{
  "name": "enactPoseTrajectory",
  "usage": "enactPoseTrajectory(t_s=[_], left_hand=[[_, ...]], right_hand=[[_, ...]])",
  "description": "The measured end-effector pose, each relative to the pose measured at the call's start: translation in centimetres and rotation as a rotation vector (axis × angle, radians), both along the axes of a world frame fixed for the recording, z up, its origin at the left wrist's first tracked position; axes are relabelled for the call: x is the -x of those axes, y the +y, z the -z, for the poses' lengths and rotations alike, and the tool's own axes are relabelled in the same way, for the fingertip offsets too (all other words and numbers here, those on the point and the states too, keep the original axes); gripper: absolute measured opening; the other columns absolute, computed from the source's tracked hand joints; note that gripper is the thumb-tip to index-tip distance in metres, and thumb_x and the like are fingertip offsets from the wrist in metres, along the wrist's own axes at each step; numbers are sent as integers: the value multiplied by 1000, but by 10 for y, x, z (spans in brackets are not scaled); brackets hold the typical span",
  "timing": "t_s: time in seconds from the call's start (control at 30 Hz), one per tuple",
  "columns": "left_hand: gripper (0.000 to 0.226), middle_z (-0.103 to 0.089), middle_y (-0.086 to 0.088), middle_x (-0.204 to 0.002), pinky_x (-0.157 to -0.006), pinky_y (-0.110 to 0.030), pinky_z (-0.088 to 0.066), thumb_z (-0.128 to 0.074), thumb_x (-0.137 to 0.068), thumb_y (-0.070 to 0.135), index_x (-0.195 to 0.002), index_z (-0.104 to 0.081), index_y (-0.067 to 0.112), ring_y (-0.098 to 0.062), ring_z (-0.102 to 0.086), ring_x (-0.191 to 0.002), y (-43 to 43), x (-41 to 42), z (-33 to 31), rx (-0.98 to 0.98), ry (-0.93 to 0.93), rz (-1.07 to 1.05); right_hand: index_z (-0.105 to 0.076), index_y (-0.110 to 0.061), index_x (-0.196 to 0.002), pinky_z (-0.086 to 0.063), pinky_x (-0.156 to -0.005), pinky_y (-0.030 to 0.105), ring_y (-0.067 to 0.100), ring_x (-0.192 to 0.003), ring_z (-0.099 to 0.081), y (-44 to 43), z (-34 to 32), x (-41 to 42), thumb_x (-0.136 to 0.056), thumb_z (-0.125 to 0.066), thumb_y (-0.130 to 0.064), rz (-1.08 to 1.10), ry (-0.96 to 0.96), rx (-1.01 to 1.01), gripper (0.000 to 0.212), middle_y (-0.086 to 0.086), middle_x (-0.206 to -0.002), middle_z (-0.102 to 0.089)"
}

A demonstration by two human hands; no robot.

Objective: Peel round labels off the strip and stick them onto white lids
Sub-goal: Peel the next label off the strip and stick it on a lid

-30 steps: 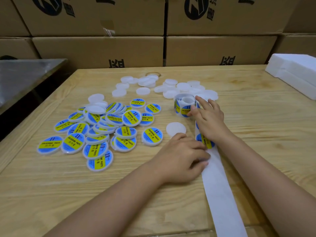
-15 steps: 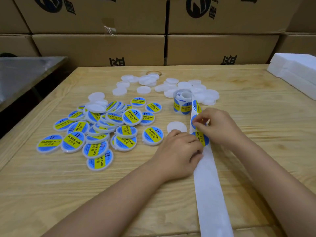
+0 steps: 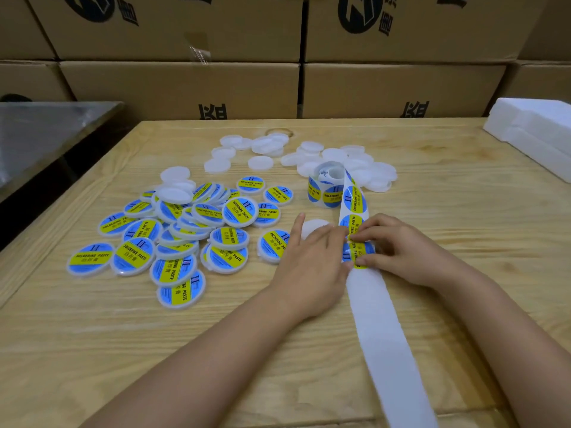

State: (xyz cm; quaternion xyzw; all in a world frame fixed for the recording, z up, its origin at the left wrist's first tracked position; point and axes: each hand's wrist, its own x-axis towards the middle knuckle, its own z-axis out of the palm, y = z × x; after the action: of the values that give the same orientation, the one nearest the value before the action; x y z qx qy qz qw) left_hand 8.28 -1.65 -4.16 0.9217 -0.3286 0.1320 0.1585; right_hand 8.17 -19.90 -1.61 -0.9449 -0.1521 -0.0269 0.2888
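Observation:
A white backing strip runs from a label roll toward the table's near edge. Round blue-and-yellow labels sit on its upper part. My right hand pinches the lowest label at its edge. My left hand rests flat beside the strip, its fingertips touching the strip's left edge next to that label. A bare white lid lies partly under my left fingers. Labelled lids are heaped at the left. Unlabelled white lids lie at the back.
The wooden table has a raised rim on its left side. Cardboard boxes are stacked behind it. White foam blocks sit at the back right corner. A metal table stands to the left.
My right hand came back from the roll to the lowest label and now pinches it. My left hand opened and slid up beside the strip, over the bare lid.

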Motion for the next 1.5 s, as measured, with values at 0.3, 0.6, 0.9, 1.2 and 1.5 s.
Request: enactPoseTrajectory(t_s=[0.3, 0.6, 0.9, 1.2, 1.5], left_hand=[[46, -57, 12, -123, -114, -35, 17, -49, -89, 26, -131, -35, 19, -7, -42, -125, 0, -7, -3, 68, 57, 16], [49, -54, 8, -132, -116, -38, 13, -47, -88, 23, -135, -34, 17, -6, -43, -127, 1, -7, -1, 43, 50, 38], [50, -61, 11, -119, -115, -32, 15, -49, -90, 31, -135, -34, 19, -8, -48, -122, -1, -7, -1, 67, 10, 12], [43, -64, 13, -113, -115, -34, 15, -52, -88, 34, -127, -44, 20, -7, -51, -118, -1, -6, -4, 86, 2, 5], [60, -55, 17, -128, -114, -37, 18, -53, -85, 51, -136, -38, 23, -1, -37, -129, 1, -6, -5, 77, 77, 31]], right_hand=[[-71, -13, -94, -35, -67, 16, 12, -78, -53, 9, -8, 0, -83, -68, -17, 48, -95, 131, 12, -2, -88, -60], [-66, -15, -100, -34, -75, 19, 18, -92, -53, 11, -9, -1, -83, -68, -20, 92, -31, 244, 18, 0, -97, -53], [-67, -16, -101, -37, -73, 20, 15, -89, -54, 9, -13, 3, -79, -74, -24, 60, -15, 196, 24, 1, -102, -60], [-63, -25, -76, -43, -67, 21, 10, -75, -58, 15, -23, 10, -78, -71, -18, 166, -35, 190, 11, -8, -73, -64], [-68, -19, -70, -53, -81, 35, 16, -86, -67, -6, -48, 19, -79, -70, -14, 164, 190, -32, 10, -5, -85, -72]])
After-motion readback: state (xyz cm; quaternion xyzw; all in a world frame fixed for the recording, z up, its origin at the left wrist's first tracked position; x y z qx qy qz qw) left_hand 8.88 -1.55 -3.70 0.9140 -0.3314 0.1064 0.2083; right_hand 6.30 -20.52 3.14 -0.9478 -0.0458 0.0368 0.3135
